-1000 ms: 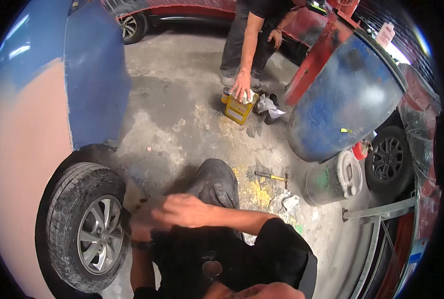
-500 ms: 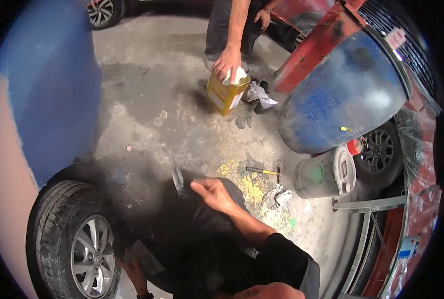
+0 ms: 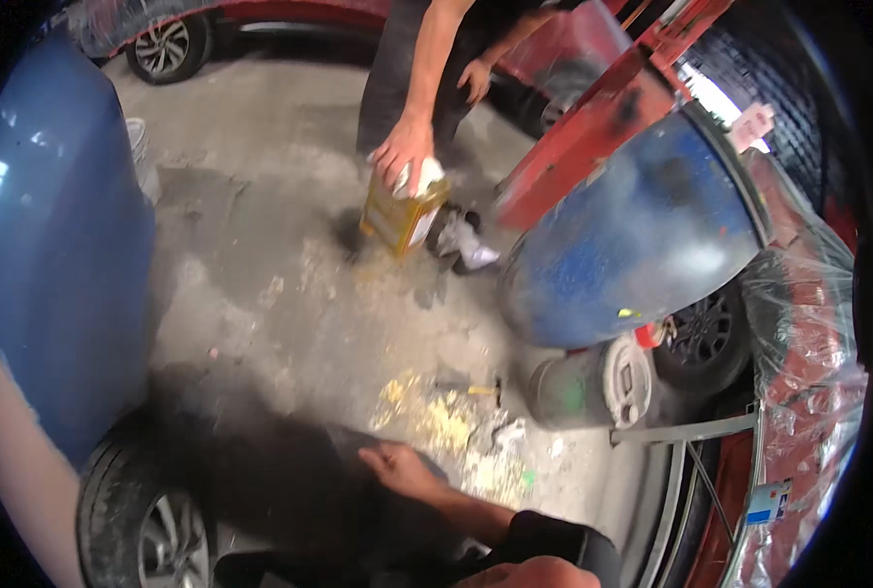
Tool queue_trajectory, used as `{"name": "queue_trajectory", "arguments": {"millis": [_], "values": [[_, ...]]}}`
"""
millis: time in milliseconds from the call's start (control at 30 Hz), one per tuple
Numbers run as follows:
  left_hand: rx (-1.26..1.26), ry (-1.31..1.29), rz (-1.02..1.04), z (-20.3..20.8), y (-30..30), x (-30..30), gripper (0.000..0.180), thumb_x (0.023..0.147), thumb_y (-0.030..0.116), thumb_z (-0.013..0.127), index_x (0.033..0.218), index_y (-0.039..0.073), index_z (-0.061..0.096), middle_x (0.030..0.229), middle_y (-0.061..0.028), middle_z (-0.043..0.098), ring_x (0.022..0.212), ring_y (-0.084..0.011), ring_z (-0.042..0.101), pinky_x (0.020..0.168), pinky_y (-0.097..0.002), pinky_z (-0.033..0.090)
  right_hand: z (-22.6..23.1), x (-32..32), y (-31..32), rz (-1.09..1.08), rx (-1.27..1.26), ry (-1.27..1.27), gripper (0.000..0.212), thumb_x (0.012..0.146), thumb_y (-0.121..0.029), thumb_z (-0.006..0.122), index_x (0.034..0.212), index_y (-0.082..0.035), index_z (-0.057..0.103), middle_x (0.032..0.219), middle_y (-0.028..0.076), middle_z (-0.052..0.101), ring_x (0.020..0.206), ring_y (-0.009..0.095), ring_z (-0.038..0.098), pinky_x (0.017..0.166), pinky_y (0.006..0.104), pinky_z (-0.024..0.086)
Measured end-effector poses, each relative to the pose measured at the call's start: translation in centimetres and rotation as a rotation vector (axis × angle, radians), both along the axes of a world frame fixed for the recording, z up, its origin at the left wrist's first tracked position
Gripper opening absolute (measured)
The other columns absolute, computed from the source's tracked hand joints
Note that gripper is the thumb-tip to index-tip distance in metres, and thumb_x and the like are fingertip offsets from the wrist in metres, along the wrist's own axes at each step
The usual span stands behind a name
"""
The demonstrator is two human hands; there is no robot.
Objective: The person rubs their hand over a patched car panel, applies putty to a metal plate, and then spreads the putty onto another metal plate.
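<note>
The right hand rests on the person's dark-trousered knee, fingers loosely spread and holding nothing. The left hand is out of sight. Just beyond on the concrete floor lies a small hammer amid yellow debris; farther off, a co-worker's hand grips a yellow can.

A big blue barrel lies on its side by a red metal frame. A grey can sits below it, near a small black wheel. A blue car fills the left side, with its tyre low down. Yellow crumbs dot the concrete floor.
</note>
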State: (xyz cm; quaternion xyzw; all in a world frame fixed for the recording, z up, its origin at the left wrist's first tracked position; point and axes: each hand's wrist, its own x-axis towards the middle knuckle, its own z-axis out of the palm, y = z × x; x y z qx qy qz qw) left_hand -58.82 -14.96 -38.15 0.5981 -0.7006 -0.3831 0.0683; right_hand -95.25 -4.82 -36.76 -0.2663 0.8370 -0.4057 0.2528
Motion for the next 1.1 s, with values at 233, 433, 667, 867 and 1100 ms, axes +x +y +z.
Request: {"name": "queue_trajectory", "arguments": {"millis": [233,433,667,867,1100], "values": [[0.188,-0.104,-0.026,11.5,5.5,2.1,0.051,0.1,0.034,0.053,0.132,-0.005,0.047,0.132,-0.0219,0.049,0.122,-0.0325,0.048,0.1,-0.043,0.038,3.7,1.3,3.2,-0.112,-0.077,0.132,0.019,0.094,-0.016,0.063,0.09,0.002,0.066,0.078,0.019,0.063,0.071,0.039,0.064,0.062,0.0412,0.051],[0.345,-0.101,0.03,25.5,8.9,5.8,0.048,0.1,0.033,0.052,0.125,-0.008,0.053,0.124,-0.0214,0.057,0.115,-0.0311,0.055,0.095,-0.0434,0.042,9.2,5.3,9.7,-0.237,-0.001,0.281,0.02,0.092,-0.019,0.064,0.089,0.001,0.068,0.08,0.024,0.064,0.071,0.045,0.063,0.06,0.047,0.05],[0.256,0.018,-0.232,40.1,4.6,6.9,0.046,0.1,0.033,0.052,0.12,-0.009,0.059,0.117,-0.0209,0.066,0.109,-0.0303,0.063,0.091,-0.0423,0.047,22.3,8.9,18.5,-0.592,0.13,0.059,0.033,0.091,-0.033,0.062,0.084,-0.002,0.071,0.076,0.025,0.065,0.074,0.044,0.064,0.065,0.0488,0.051],[0.369,-0.041,-0.462,34.2,11.4,13.5,0.047,0.098,0.033,0.053,0.125,-0.005,0.055,0.121,-0.0215,0.064,0.111,-0.0326,0.061,0.094,-0.041,0.047,23.5,16.8,38.3,-0.692,0.272,0.182,0.036,0.092,-0.034,0.06,0.084,0.0,0.07,0.077,0.025,0.065,0.074,0.044,0.065,0.067,0.0503,0.05],[0.537,-0.034,-0.504,35.8,23.8,15.8,0.047,0.098,0.037,0.054,0.12,-0.003,0.059,0.119,-0.019,0.065,0.111,-0.0301,0.061,0.094,-0.0403,0.047,24.9,36.0,61.3,-0.959,0.526,0.082,0.034,0.09,-0.025,0.06,0.081,0.006,0.068,0.073,0.028,0.063,0.07,0.045,0.064,0.062,0.0503,0.047]]}}
